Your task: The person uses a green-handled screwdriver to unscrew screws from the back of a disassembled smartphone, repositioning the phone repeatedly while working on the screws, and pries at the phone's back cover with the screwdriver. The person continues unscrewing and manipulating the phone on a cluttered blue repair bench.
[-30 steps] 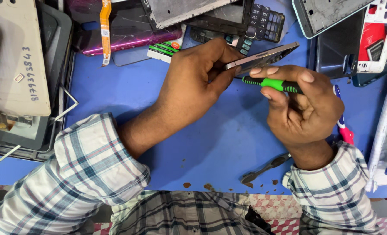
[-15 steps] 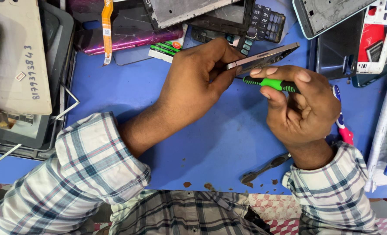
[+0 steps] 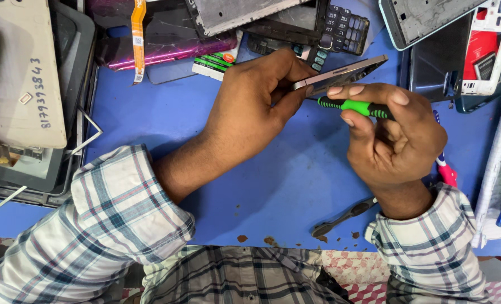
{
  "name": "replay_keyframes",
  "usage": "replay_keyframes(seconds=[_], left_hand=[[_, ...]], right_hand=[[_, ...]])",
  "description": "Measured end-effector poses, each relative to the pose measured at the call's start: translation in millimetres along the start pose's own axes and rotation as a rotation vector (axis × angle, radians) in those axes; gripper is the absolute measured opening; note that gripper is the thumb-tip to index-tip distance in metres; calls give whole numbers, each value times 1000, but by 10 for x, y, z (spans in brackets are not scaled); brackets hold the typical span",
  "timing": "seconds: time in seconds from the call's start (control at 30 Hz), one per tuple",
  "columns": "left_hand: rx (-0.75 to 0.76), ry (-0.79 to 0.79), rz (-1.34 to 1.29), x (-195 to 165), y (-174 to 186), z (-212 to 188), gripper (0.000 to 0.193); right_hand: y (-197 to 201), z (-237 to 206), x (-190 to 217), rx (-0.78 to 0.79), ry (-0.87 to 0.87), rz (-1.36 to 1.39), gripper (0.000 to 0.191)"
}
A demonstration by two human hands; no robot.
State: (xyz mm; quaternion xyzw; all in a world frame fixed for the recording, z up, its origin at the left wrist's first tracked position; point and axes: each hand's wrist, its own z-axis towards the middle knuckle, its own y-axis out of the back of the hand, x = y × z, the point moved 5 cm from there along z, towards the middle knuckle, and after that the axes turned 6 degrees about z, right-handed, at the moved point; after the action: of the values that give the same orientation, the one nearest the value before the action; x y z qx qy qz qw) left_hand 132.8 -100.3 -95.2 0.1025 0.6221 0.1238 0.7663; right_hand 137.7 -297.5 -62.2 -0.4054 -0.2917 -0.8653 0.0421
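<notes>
Item: slim phone body (image 3: 340,74), metallic edge, held tilted on edge above the blue work mat (image 3: 166,121), upper centre of the view. Left hand (image 3: 250,112) gripped it, fingers closed around its near end. Right hand (image 3: 394,135) was closed on a green-and-black screwdriver (image 3: 354,107), thumb and fingers pinching the handle, tip directed at the phone's lower edge; contact could not be told. On the mat near the right wrist: dark tweezers (image 3: 343,217) and a pink-handled tool (image 3: 446,171). Beyond the phone: a keypad (image 3: 346,25), an orange flex cable (image 3: 138,34), a purple back panel (image 3: 171,48). Far left: a beige panel (image 3: 19,73) upon stacked trays.
</notes>
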Motion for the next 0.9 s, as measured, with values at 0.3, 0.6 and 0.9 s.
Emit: replay_keyframes(seconds=[0.3, 0.6, 0.9], left_hand=[[15, -11, -27, -6, 15, 0, 11], [10, -6, -21, -10, 29, -1, 11], [2, -6, -6, -1, 41, -10, 10]], right_hand=[[-11, 11, 8, 13, 27, 9, 59], [-14, 10, 8, 1, 8, 11, 58], [-6, 13, 1, -3, 8, 37, 55]])
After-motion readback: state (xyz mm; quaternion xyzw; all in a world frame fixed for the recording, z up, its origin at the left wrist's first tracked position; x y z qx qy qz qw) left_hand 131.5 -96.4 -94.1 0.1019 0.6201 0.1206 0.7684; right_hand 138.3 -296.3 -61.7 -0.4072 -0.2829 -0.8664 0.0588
